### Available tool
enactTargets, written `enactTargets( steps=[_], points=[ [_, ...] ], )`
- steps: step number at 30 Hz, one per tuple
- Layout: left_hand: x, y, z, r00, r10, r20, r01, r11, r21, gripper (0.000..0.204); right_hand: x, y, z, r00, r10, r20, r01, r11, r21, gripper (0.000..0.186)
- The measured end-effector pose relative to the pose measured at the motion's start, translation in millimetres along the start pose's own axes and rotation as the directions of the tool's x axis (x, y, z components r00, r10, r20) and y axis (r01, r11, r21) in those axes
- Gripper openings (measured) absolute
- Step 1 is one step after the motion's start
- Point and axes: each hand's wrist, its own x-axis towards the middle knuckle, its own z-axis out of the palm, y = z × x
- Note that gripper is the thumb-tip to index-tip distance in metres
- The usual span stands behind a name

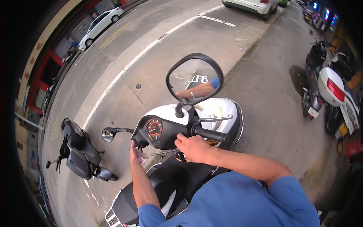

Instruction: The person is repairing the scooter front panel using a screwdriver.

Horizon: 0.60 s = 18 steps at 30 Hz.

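A white and black scooter [166, 113] stands under me, with a red-lit speedometer [154, 129] on its dash. My right hand [193, 148] is closed beside the inner end of the black right handlebar grip [211, 134], its fingers bent below the dash. From it a thin grey rod [163, 153] points left; its kind is unclear. A small black and orange part under that hand is mostly hidden. My left hand [135, 153] is raised by the left end of the handlebar, near a pale crumpled, plastic-like piece [143, 156]; its fingers look bent round something indistinct.
The right mirror [194, 79] rises ahead and the small left mirror [108, 134] sticks out sideways. A dark grey scooter [85, 155] is parked at the left, and a white one [332, 85] at the right. White cars [100, 24] stand along the road.
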Motion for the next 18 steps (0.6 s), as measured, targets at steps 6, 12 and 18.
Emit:
enactTargets(
  steps=[6, 12, 18],
  points=[
    [-22.0, 21.7, 27.8, 0.998, -0.022, -0.053, 0.021, 1.000, -0.020, 0.062, -3.5, 5.5, 1.1, 0.999, 0.028, 0.029, -0.028, 0.999, 0.020, 0.028],
    [-23.5, 15.0, 23.6, 0.998, 0.053, -0.034, -0.054, 0.998, -0.031, 0.064, -0.7, 1.9, -2.5, 0.998, 0.028, 0.056, -0.029, 0.999, 0.018, 0.026],
    [-15.1, -1.3, 19.8, 0.999, 0.041, 0.017, -0.040, 0.999, -0.025, 0.064, -3.4, 7.7, 4.9, 0.999, 0.029, 0.026, -0.029, 1.000, -0.010, 0.031]
  ],
)
